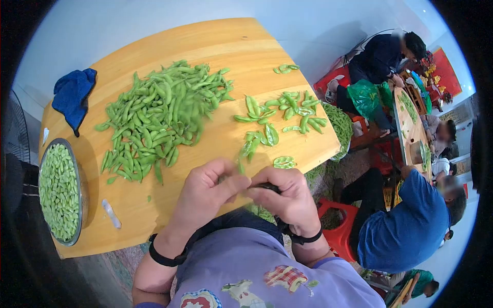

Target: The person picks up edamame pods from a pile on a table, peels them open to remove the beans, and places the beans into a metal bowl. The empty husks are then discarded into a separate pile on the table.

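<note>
Item: bean pod (pixel 241 180), long axis left-right, pinched between my left hand (pixel 208 192) and right hand (pixel 287 197); equally near.

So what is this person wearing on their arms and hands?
Both hands are bare, with no gloves. The left hand has a black band around its wrist; the right hand has a similar black band. The forearms are uncovered, and short lilac sleeves with patchwork-style printed patches show near the shoulders.
</note>
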Available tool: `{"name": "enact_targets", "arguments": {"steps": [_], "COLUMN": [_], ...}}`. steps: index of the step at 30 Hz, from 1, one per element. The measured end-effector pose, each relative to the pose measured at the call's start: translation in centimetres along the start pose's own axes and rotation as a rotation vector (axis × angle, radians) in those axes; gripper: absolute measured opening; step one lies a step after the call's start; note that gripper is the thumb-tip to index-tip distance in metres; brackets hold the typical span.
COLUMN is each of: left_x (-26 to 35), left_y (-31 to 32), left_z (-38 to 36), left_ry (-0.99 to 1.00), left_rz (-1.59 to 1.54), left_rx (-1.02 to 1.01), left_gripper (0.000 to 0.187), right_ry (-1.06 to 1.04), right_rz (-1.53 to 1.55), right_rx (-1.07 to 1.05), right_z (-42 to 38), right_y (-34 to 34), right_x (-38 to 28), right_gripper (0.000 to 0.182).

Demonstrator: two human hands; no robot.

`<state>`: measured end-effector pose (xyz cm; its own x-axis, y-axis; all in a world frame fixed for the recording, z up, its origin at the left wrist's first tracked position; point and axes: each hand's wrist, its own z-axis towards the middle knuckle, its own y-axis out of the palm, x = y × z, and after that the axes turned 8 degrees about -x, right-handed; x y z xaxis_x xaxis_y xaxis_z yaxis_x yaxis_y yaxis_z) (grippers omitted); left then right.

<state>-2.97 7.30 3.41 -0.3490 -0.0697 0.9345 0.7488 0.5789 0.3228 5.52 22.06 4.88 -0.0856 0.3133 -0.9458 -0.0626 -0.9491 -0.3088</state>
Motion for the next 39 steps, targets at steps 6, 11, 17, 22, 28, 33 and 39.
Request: {"name": "enact_targets", "arguments": {"steps": [6, 11, 17, 22, 28, 33, 39], "left_x": [0.3, -2.2, -1.6, -1.5, -0.9, -1.0, -2.3], "left_y": [-0.2, -0.2, 0.2, -0.5, -1.3, -1.8, -1.8], "left_z": [-0.3, 0.2, 0.5, 0.6, 0.1, 0.0, 0.2], "left_ry": [-0.076, -0.030, 0.087, 0.174, 0.011, -0.188, -0.087], "left_rz": [-0.194, -0.572, -0.268, -0.047, 0.067, -0.250, -0.306], "left_rx": [-0.072, -0.077, 0.104, 0.018, -0.078, -0.234, -0.095], "left_gripper": [0.009, 0.006, 0.021, 0.024, 0.023, 0.015, 0.010], "right_ry": [0.394, 0.371, 0.393, 0.416, 0.381, 0.416, 0.489], "right_rz": [0.775, 0.995, 0.608, 0.544, 0.358, 0.385, 0.295], "right_rx": [-0.128, -0.118, -0.031, -0.041, -0.136, -0.268, -0.137], "right_z": [0.0, 0.2, 0.7, 0.9, 1.1, 1.6, 1.8], "right_y": [-0.8, -0.2, 0.0, 0.0, -0.6, -0.6, 0.3], "right_x": [-0.5, 0.6, 0.2, 0.1, -0.9, -1.3, -0.6], "right_gripper": [0.008, 0.008, 0.008, 0.007, 0.006, 0.008, 0.011]}}
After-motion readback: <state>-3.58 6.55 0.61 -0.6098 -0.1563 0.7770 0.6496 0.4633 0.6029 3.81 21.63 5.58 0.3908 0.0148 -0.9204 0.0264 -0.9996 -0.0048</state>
